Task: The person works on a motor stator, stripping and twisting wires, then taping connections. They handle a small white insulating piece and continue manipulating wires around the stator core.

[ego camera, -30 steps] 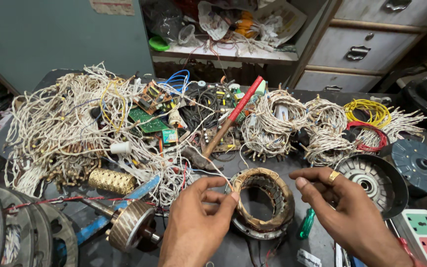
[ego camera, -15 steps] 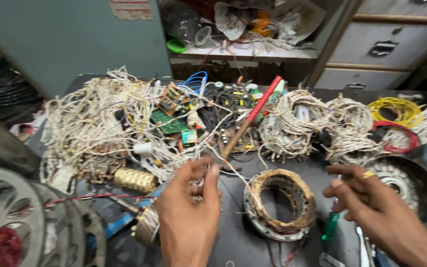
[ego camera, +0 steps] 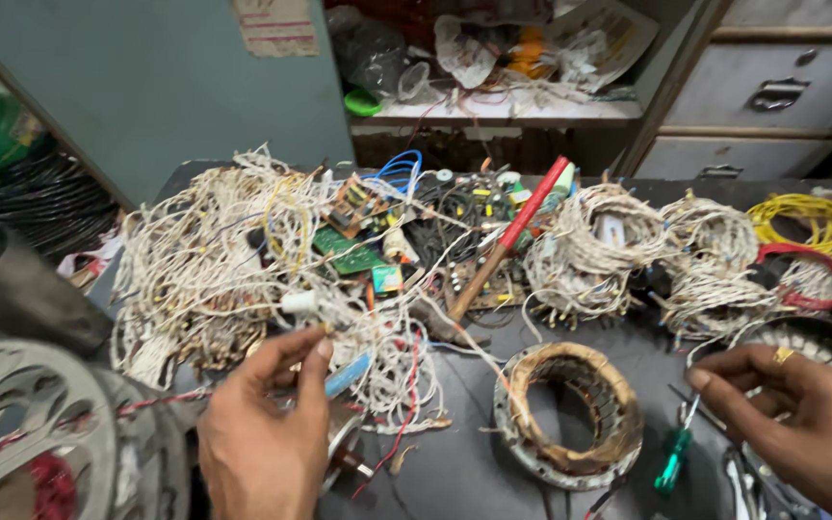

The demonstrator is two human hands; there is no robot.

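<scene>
My left hand (ego camera: 262,438) is at the lower middle, thumb and forefinger pinched on a strand of the white wire tangle (ego camera: 209,265) next to a small white connector (ego camera: 300,302). My right hand (ego camera: 796,419), with a ring on one finger, hovers at the lower right with loosely curled fingers and holds nothing. Its fingertips are just above the thin shaft of a green-handled screwdriver (ego camera: 672,460). Between the hands a round motor stator (ego camera: 570,416) wound with copper coil lies flat on the dark bench, touched by neither hand.
A red-handled tool (ego camera: 514,234) lies across green circuit boards (ego camera: 353,252). More white wire bundles (ego camera: 618,252), a yellow coil (ego camera: 811,223) and a red ring (ego camera: 825,274) lie to the right. A perforated metal disc (ego camera: 31,433) sits at the left, grey drawers (ego camera: 772,91) behind.
Both hands have left the stator. My left hand moved left to the wire tangle and pinched a strand. My right hand drew back to the right, beside the screwdriver.
</scene>
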